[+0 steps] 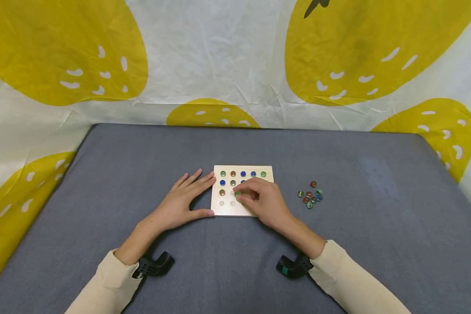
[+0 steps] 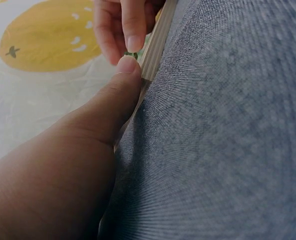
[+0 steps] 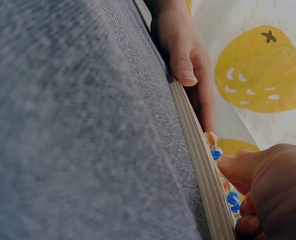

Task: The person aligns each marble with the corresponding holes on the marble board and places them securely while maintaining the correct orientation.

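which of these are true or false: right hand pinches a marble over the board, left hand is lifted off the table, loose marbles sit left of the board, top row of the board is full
1. The right hand pinches a green marble over the wooden board. True.
2. The left hand is lifted off the table. False: it rests flat on the table, with fingers and thumb against the board's left edge.
3. The loose marbles sit left of the board. False: they lie to its right.
4. The board's top row is full. True: five marbles fill it.
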